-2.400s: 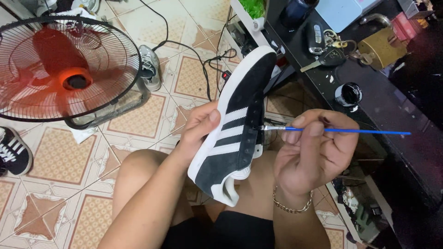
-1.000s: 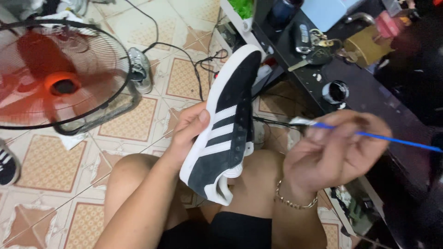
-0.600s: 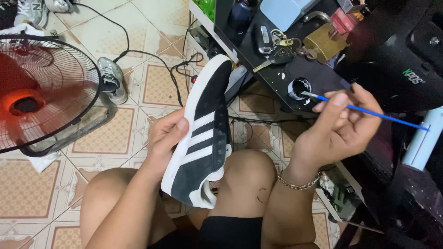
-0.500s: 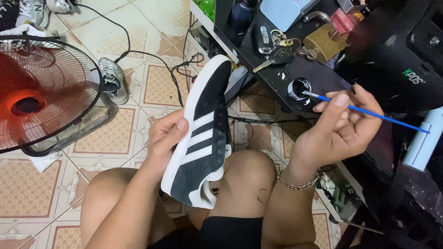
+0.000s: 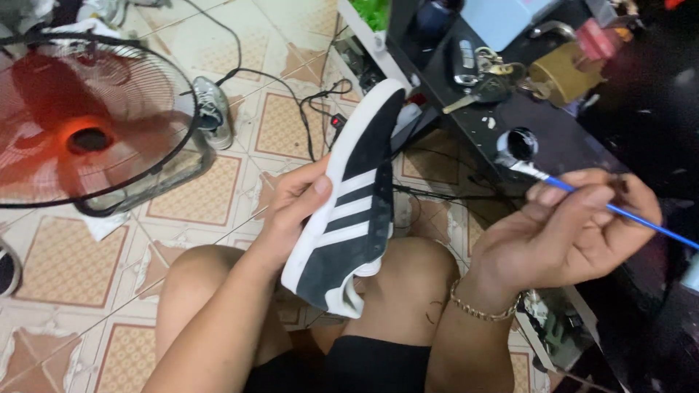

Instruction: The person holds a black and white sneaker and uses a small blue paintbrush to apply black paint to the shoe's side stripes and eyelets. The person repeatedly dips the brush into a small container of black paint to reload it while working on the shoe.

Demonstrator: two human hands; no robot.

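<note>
Holding a black sneaker [image 5: 348, 196] with white stripes upright over the knee, the left hand [image 5: 295, 207] wraps its fingers around the sole edge. Right of the sneaker, the right hand [image 5: 571, 225] pinches a blue-handled brush [image 5: 582, 195], its tip at a small black pot [image 5: 518, 144] on the dark table [image 5: 561, 138].

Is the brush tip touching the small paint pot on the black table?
Touching: the head view shows the paintbrush tip resting on the small paint pot's rim, no gap visible.
</note>
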